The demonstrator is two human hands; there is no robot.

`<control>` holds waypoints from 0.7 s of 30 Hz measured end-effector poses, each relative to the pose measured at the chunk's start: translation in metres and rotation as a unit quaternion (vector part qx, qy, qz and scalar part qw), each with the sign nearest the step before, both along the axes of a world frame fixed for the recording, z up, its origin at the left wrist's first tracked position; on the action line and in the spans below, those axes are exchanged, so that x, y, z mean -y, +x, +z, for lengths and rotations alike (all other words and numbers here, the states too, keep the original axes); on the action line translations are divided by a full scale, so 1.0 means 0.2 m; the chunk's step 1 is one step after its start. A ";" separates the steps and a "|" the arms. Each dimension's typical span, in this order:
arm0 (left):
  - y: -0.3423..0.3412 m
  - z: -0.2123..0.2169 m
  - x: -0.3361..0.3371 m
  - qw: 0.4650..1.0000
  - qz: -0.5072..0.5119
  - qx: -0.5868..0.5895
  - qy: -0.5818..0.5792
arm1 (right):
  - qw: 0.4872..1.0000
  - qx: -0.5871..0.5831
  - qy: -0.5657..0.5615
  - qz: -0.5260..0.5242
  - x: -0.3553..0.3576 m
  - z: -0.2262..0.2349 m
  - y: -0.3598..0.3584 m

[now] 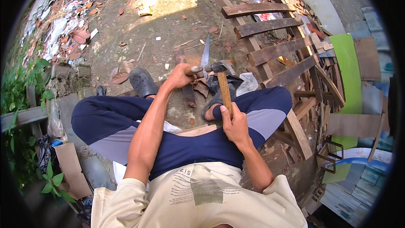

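Note:
My right hand (pixel 236 124) is closed around the lower part of a hammer's (pixel 225 88) wooden handle, over my right thigh. The hammer's dark metal head points away from me, beside my left hand (pixel 180 76). That hand is closed on a short brown tool with a rounded end (pixel 193 70), which reaches toward the hammer head; its kind I cannot make out. Beyond both hands, a saw blade (pixel 206 50) with a toothed edge shows above the ground. A dark, narrow wooden board (pixel 188 96) lies beneath the left hand, between my feet.
A slatted wooden frame (pixel 270 50) stretches along the right, near stacked boards and a green panel (pixel 346 80). Litter and dry leaves (pixel 80 36) cover the far left ground. Plants (pixel 52 181) and a broken concrete block (pixel 71 80) stand at the left. A dark clog (pixel 143 82) is on my left foot.

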State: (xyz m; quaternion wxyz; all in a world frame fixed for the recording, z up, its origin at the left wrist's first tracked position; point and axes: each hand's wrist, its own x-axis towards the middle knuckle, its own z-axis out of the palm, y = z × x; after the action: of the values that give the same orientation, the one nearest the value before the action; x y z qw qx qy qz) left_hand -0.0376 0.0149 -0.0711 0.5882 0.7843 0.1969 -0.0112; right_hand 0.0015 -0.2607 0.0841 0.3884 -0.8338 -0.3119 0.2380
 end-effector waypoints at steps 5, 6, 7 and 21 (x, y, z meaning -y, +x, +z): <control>0.04 0.07 0.10 0.995 0.090 0.010 -0.029 | 0.996 0.019 0.071 -0.047 0.03 -0.08 0.00; 0.05 0.09 0.14 0.993 0.111 0.015 -0.020 | 0.995 0.020 0.084 -0.051 0.04 -0.13 0.01; 0.06 0.12 0.20 0.991 0.131 0.020 -0.010 | 0.993 0.020 0.097 -0.058 0.04 -0.17 0.01; -0.12 0.04 0.53 0.986 0.036 0.117 0.111 | 0.947 -0.206 0.144 -0.199 0.07 -0.27 0.04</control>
State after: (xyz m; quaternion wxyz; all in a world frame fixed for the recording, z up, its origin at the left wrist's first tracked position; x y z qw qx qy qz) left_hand -0.0614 -0.0908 -0.0635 0.5166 0.8329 0.1549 0.1243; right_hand 0.0098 -0.2746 0.0300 0.5999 -0.7465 -0.0838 0.2752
